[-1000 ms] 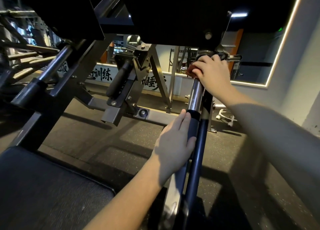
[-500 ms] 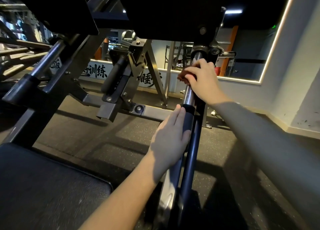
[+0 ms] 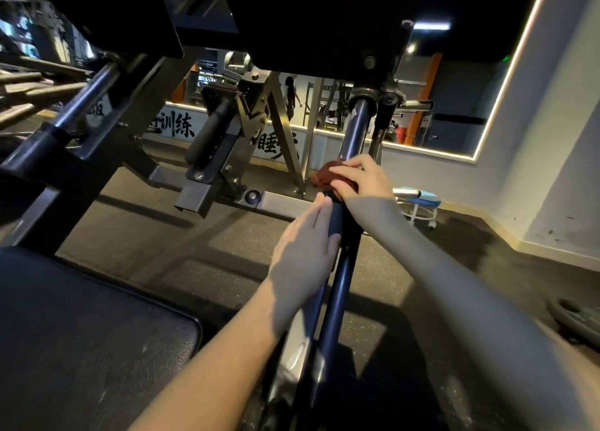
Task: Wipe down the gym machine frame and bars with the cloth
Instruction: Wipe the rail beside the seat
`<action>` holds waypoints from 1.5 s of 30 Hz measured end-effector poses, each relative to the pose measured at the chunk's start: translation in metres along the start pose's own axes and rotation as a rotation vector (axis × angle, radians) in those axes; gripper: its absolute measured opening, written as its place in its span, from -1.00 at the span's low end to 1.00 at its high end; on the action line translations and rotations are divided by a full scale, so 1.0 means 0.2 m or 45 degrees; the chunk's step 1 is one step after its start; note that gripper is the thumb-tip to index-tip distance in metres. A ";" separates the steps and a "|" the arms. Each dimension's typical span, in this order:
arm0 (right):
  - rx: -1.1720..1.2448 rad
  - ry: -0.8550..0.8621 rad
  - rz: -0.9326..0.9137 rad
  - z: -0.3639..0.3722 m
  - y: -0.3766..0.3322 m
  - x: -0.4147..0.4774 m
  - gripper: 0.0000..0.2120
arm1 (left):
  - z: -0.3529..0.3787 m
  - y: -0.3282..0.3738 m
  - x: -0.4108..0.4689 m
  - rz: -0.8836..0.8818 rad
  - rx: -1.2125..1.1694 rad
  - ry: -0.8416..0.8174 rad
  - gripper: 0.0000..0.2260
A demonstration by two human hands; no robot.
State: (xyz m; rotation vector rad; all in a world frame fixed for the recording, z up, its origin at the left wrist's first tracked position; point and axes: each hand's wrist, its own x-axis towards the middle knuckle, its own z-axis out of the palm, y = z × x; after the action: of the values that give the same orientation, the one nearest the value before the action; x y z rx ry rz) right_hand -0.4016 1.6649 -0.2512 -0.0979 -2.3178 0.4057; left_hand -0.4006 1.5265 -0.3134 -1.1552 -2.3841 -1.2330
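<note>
A chrome guide bar (image 3: 356, 128) of the gym machine slopes up from bottom centre to a collar under the dark carriage. My right hand (image 3: 362, 177) grips a dark red cloth (image 3: 328, 177) wrapped round this bar, just above its black sleeve (image 3: 336, 218). My left hand (image 3: 303, 252) rests flat with straight fingers against the left side of that sleeve, right below the cloth. A dark blue frame tube (image 3: 337, 300) runs alongside the bar. The underside of the cloth is hidden by my fingers.
A black padded seat (image 3: 81, 349) fills the lower left. A second guide bar (image 3: 87, 96) and grey frame members (image 3: 279, 203) cross the left and middle. A white and blue stool (image 3: 422, 206) stands by the right wall. Dark rubber floor lies beneath.
My right hand has slid the cloth down the chrome bar from the top collar to just above the black sleeve. My left hand has stayed on the sleeve.
</note>
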 end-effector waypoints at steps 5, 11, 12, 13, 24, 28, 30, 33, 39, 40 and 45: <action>-0.137 -0.056 -0.074 -0.01 -0.04 0.11 -0.74 | 0.03 -0.02 0.00 -0.039 -0.091 -0.036 -0.48; -0.037 0.005 0.100 0.02 -0.06 -0.01 -0.76 | 0.02 -0.02 -0.01 -0.143 -0.205 -0.106 -0.48; -0.012 0.006 0.121 0.02 -0.06 -0.03 -0.76 | 0.02 -0.01 -0.01 -0.181 -0.237 -0.128 -0.48; -0.005 0.005 0.140 0.01 -0.07 -0.03 -0.76 | 0.01 0.00 -0.02 -0.216 -0.258 -0.144 -0.49; 0.373 0.223 0.165 0.16 -0.15 -0.69 -0.68 | -0.15 -0.36 -0.52 -0.104 0.518 -0.208 -0.51; 0.325 0.177 0.187 0.26 -0.16 -0.91 -0.66 | -0.21 -0.56 -0.65 0.004 0.863 -0.313 -0.53; 0.213 0.047 0.141 0.30 -0.15 -0.98 -0.65 | -0.23 -0.62 -0.67 0.063 0.952 -0.262 -0.58; -0.025 -0.066 0.071 0.36 -0.07 -0.98 -0.65 | -0.22 -0.65 -0.67 0.116 1.005 -0.195 -0.60; -0.116 -0.330 -0.079 0.40 0.01 -1.13 -0.64 | -0.20 -0.66 -0.68 0.118 1.065 -0.150 -0.52; -0.126 -0.401 -0.132 0.40 0.00 -1.16 -0.64 | -0.20 -0.67 -0.68 0.120 1.070 -0.150 -0.52; -0.244 -0.247 -0.195 0.38 0.01 -0.92 -0.68 | -0.20 -0.68 -0.68 0.151 1.080 -0.142 -0.51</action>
State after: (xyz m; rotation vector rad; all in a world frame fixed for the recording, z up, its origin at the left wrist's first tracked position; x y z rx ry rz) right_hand -0.3265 1.6118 -0.4287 0.0268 -2.5309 0.1193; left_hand -0.4152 1.3748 -0.4375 -1.0426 -2.4405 -0.0548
